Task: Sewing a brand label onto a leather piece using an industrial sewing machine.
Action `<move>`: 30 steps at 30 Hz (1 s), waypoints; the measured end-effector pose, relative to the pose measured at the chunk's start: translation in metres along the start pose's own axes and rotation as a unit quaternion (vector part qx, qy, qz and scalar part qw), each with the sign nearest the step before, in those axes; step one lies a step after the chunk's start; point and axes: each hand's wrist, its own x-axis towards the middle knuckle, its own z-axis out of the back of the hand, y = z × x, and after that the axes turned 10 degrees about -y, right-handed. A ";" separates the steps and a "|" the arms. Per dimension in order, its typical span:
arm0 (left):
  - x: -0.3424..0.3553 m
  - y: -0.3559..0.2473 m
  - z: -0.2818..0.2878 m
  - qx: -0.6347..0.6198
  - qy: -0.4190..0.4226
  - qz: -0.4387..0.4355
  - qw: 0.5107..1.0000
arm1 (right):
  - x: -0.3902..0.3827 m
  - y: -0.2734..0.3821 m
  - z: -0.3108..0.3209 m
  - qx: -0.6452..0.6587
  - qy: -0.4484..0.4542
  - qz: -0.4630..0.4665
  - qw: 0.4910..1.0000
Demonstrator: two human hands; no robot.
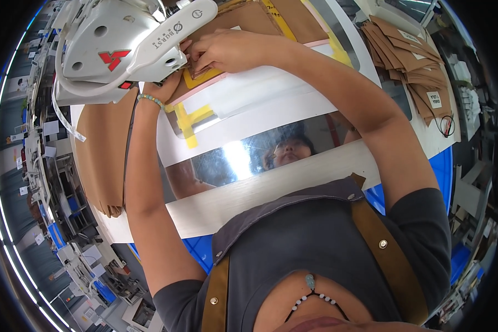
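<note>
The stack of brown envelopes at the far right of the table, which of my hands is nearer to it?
Right. The right hand works at the machine, well left of the stack of brown envelopes; the left hand sits farther left still.

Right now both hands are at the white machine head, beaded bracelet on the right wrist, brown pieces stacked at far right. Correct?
Not quite: the beaded bracelet is on the left wrist, not the right. The head view shows it just below the left hand. The rest holds: the right hand also works by the white machine head, and brown pieces are stacked at far right.
</note>
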 end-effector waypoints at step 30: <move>0.012 0.045 -0.010 -0.463 -0.027 0.200 0.863 | 0.010 -0.001 0.001 -0.076 0.018 -0.028 0.997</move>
